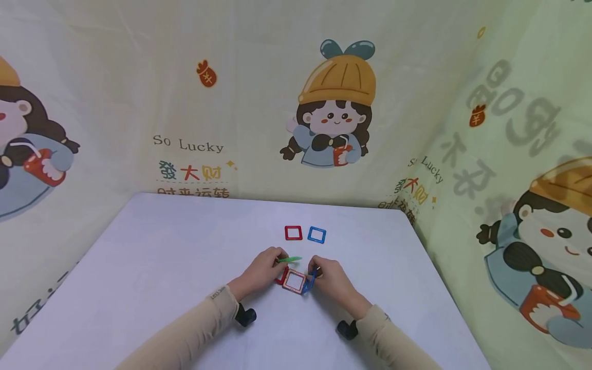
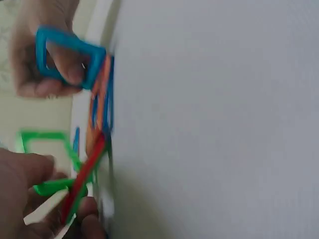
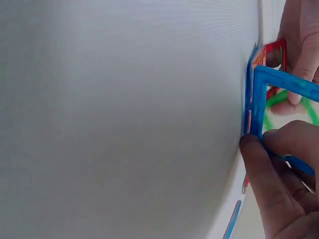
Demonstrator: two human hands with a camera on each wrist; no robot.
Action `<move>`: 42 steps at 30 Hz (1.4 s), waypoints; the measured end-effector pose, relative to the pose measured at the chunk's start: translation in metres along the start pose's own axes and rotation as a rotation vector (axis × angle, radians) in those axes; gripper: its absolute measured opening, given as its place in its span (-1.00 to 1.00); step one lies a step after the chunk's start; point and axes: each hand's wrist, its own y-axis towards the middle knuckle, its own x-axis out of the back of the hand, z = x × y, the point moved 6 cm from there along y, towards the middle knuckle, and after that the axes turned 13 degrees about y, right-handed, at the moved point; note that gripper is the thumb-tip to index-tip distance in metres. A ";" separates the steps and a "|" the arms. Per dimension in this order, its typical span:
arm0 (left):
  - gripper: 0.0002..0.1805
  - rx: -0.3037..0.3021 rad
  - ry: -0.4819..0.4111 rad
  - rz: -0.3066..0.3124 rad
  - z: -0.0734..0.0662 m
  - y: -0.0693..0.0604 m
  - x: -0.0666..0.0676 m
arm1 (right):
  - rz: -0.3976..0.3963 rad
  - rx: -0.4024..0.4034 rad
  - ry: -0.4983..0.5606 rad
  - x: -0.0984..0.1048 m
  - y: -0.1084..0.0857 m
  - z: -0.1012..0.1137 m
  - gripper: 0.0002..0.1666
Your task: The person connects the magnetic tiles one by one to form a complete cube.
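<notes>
Pinching green frame (image 1: pixel 291 259), left hand (image 1: pixel 262 270) faces right hand (image 1: pixel 336 277) gripping blue frame (image 3: pixel 258 107), well inside table's side edges (image 1: pixel 445 290).

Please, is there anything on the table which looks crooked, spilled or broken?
Nothing looks spilled or broken. Only the loose blue frame lies slightly turned beside the loose red frame; the tilted blue frame is gripped by the right hand.
</notes>
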 end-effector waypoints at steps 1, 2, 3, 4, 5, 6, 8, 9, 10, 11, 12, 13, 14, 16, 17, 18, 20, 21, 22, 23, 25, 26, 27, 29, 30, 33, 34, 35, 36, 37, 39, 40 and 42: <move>-0.82 0.007 0.020 -0.008 0.002 0.001 0.002 | 0.007 -0.009 0.006 0.000 0.000 0.000 -0.75; -0.86 0.011 0.048 -0.011 0.003 0.002 0.004 | 0.011 -0.019 0.009 0.000 0.001 -0.001 -0.76; -0.87 0.011 0.074 -0.015 0.003 0.003 0.006 | 0.013 -0.029 0.013 0.000 0.001 -0.001 -0.76; -0.87 0.009 0.098 -0.018 0.002 0.004 0.007 | 0.012 -0.035 0.017 0.000 0.002 -0.001 -0.75; -0.87 0.002 0.124 -0.021 -0.001 0.004 0.008 | 0.009 -0.040 0.023 0.000 0.003 -0.001 -0.74; -0.87 -0.014 0.156 -0.028 -0.004 0.005 0.009 | 0.004 -0.043 0.026 0.000 0.003 0.000 -0.71; -0.85 -0.058 0.222 -0.043 -0.012 0.007 0.011 | -0.010 -0.041 0.031 0.000 0.005 0.000 -0.66; -0.84 -0.084 0.256 -0.051 -0.016 0.007 0.011 | -0.017 -0.035 0.031 0.000 0.006 0.001 -0.65; -0.83 -0.110 0.289 -0.061 -0.020 0.007 0.012 | -0.026 -0.024 0.027 0.000 0.007 0.001 -0.64; -0.84 -0.130 0.321 -0.074 -0.023 0.007 0.012 | -0.031 -0.008 0.019 0.000 0.007 0.002 -0.65; -0.85 -0.146 0.346 -0.089 -0.026 0.007 0.013 | -0.037 0.008 0.008 0.000 0.008 0.002 -0.68; -0.86 -0.147 0.365 -0.099 -0.026 0.006 0.013 | -0.039 0.016 0.002 0.000 0.007 0.003 -0.70; -0.88 -0.137 0.373 -0.108 -0.025 0.005 0.014 | -0.039 0.020 0.003 -0.001 0.007 0.003 -0.73; -0.91 -0.094 0.362 -0.107 -0.019 0.002 0.018 | -0.035 0.023 0.008 -0.001 0.006 0.003 -0.79; -0.92 -0.062 0.353 -0.099 -0.014 0.000 0.019 | -0.030 0.019 0.011 -0.002 0.005 0.003 -0.81; -0.92 -0.034 0.344 -0.088 -0.009 -0.001 0.021 | -0.030 0.010 0.016 -0.001 0.004 0.003 -0.82; -0.95 0.018 0.321 -0.062 0.003 -0.004 0.025 | -0.032 -0.001 0.018 0.000 0.003 0.002 -0.83; -0.96 0.035 0.310 -0.050 0.009 -0.005 0.028 | -0.037 0.000 0.011 0.001 0.002 0.001 -0.83; -0.97 0.045 0.304 -0.049 0.015 -0.006 0.031 | -0.044 0.006 0.003 0.003 0.001 0.001 -0.83; -0.96 0.060 0.299 -0.048 0.021 -0.007 0.034 | -0.050 0.014 -0.006 0.005 0.001 0.001 -0.83; -0.93 0.079 0.314 -0.061 0.033 -0.008 0.043 | -0.055 0.027 -0.020 0.006 0.001 0.000 -0.83; -0.93 0.090 0.322 -0.062 0.039 -0.009 0.048 | -0.055 0.033 -0.027 0.007 0.002 0.000 -0.83; -0.94 0.101 0.340 -0.064 0.045 -0.011 0.054 | -0.056 0.041 -0.034 0.007 0.002 0.001 -0.83; -0.89 0.147 0.381 -0.059 0.057 -0.016 0.066 | -0.053 0.045 -0.043 0.006 0.003 0.002 -0.83; -0.82 0.173 0.401 -0.055 0.062 -0.018 0.072 | -0.052 0.045 -0.046 0.005 0.004 0.003 -0.83; -0.56 0.261 0.460 -0.038 0.073 -0.024 0.087 | -0.053 0.046 -0.050 0.005 0.005 0.007 -0.82; -0.51 0.278 0.496 -0.043 0.074 -0.025 0.090 | -0.050 0.042 -0.050 0.004 0.005 0.007 -0.82; -0.49 0.278 0.535 -0.056 0.074 -0.025 0.092 | -0.048 0.039 -0.050 0.004 0.005 0.008 -0.82; -0.48 0.264 0.576 -0.071 0.072 -0.026 0.094 | -0.046 0.037 -0.050 0.003 0.005 0.009 -0.82; -0.48 0.231 0.617 -0.086 0.069 -0.025 0.095 | -0.045 0.034 -0.052 0.003 0.006 0.009 -0.82; -0.48 0.114 0.684 -0.095 0.061 -0.022 0.093 | -0.046 0.025 -0.055 0.002 0.007 0.010 -0.82; -0.50 0.044 0.695 -0.082 0.057 -0.021 0.091 | -0.047 0.023 -0.054 0.001 0.008 0.010 -0.82; -0.48 -0.066 0.683 0.001 0.053 -0.018 0.084 | -0.045 0.027 -0.054 0.000 0.009 0.012 -0.82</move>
